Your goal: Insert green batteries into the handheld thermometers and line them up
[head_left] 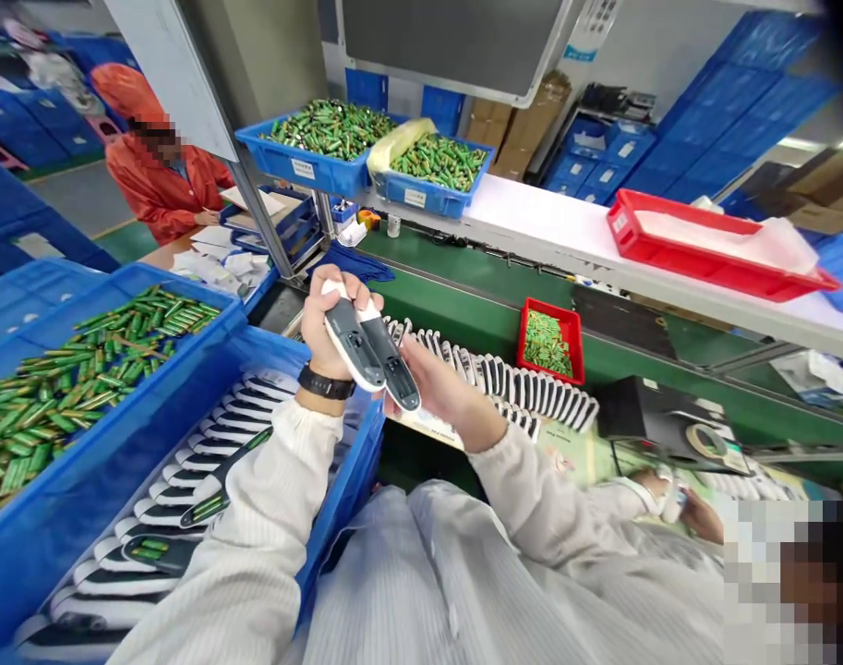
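Observation:
Two white-and-dark-grey handheld units, shaped like remote controls, are held up side by side with their dark undersides facing me. My left hand (322, 319), with a black band at its wrist, is closed around the upper ends of the left unit (354, 344) and the right unit (391, 362). My right hand (439, 383) grips the right unit's lower part from the side; some of its fingers are hidden behind. An open battery compartment shows in the right unit, with no green battery visible inside. Below my left arm, a blue bin (374, 443) holds rows of similar units, some with green batteries.
Green batteries fill a blue tray (234, 323) at left, two shelf bins (303, 168) (427, 199) and a red box (579, 346). Rows of units (504, 379) line the bench. A red tray (726, 268) sits on the shelf. Co-workers are at far left and right.

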Tool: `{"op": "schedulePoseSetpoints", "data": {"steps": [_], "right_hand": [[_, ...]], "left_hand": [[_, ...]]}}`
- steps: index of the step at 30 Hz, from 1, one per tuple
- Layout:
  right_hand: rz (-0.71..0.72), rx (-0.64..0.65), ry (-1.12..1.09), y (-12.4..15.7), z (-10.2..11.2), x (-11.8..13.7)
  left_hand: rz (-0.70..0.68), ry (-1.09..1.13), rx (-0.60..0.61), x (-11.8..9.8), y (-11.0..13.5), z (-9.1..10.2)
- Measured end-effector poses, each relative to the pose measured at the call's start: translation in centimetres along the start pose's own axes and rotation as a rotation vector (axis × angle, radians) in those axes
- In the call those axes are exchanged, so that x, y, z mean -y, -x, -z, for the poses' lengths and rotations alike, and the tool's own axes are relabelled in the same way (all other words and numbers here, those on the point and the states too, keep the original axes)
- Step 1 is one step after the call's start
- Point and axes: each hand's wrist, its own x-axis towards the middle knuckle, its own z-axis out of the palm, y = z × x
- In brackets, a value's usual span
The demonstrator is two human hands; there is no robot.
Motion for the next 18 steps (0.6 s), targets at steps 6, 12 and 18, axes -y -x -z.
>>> {"op": "schedulePoseSetpoints", "data": {"steps": [6, 12, 18], "right_hand": [[0.071, -0.146, -0.04, -1.4, -0.9, -2.4], [0.151, -0.074, 0.586, -5.1, -2.1, -2.8], [0.171, 0.238, 1.139, -11.1, -3.5, -4.8]], "left_hand": [[0.147, -0.018, 0.073, 0.2, 0.5, 1.2], [0.177, -0.431, -0.068, -5.1, 3.4, 4.6], [0.284, -0.823, -0.366, -8.3, 7.4, 9.3]]}}
